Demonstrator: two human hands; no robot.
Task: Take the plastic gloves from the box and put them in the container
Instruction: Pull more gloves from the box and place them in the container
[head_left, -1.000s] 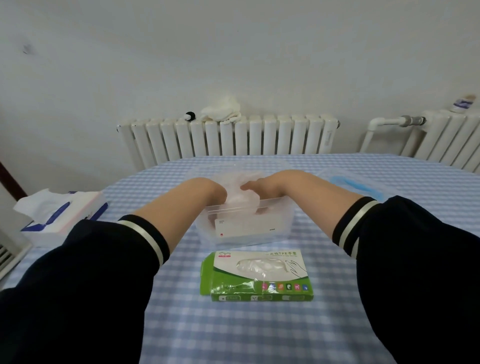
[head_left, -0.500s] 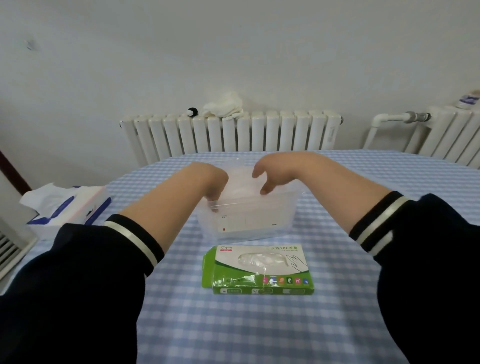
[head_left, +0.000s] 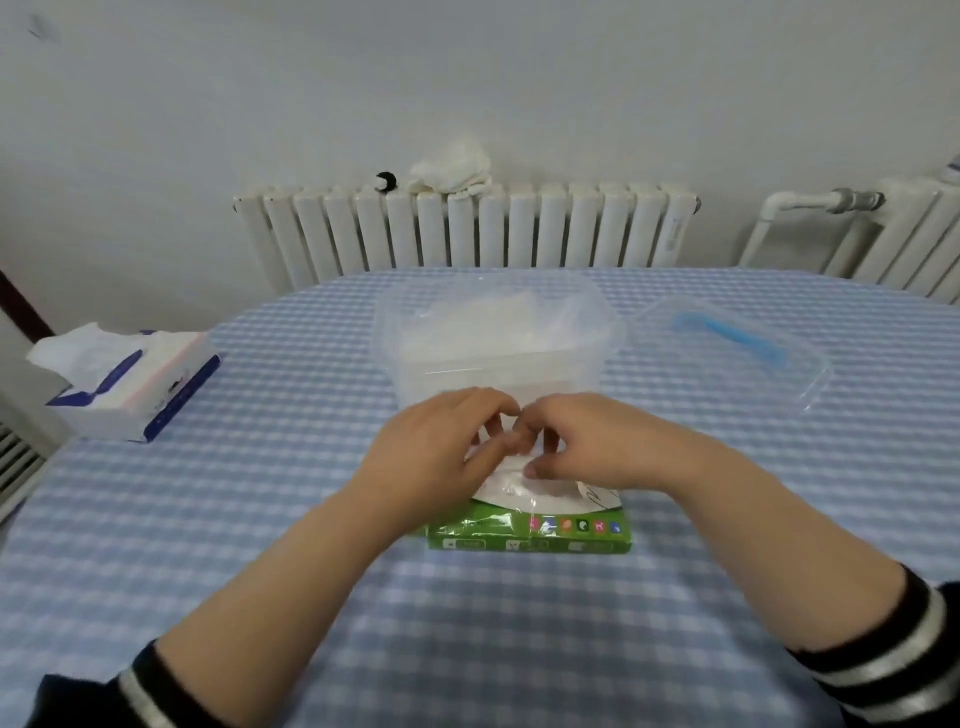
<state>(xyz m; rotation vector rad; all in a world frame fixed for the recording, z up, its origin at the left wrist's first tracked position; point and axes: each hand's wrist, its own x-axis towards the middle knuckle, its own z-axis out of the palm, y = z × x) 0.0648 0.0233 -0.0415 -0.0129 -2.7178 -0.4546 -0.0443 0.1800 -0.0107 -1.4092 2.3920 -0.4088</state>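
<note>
Nearest are 2 dark sleeves with pale striped cuffs, bare forearms reaching forward over the blue-and-white checked cloth of the bench (head_left: 156, 519). The left hand (head_left: 431, 447) and the right hand (head_left: 587, 441) meet above the top of the green glove box (head_left: 530, 530), which lies flat on the cloth. Both hands have their fingers curled down at the box's opening, fingertips nearly touching each other, and they seem to be pinching the thin clear plastic gloves (head_left: 511, 480) that show white and filmy just below the fingers; the frame is blurred there, so I cannot tell exactly how much each one grips. The front strip of the box, with its row of small coloured icons, stays uncovered.

Just behind the hands stands the clear plastic container (head_left: 498, 338), open at the top, with pale crumpled plastic already lying inside. To its right, a little apart, the clear lid (head_left: 737, 348) with a blue strip rests on the cloth. Well off to the left sits a blue-and-white tissue pack (head_left: 130, 379), a tissue sticking up from it.

Beyond the bench a white radiator (head_left: 467, 228) runs along the wall, with a white cloth (head_left: 452, 169) bunched on top and a small black knob beside it. A 2nd radiator (head_left: 904, 228) with a pipe stands at the far right.
</note>
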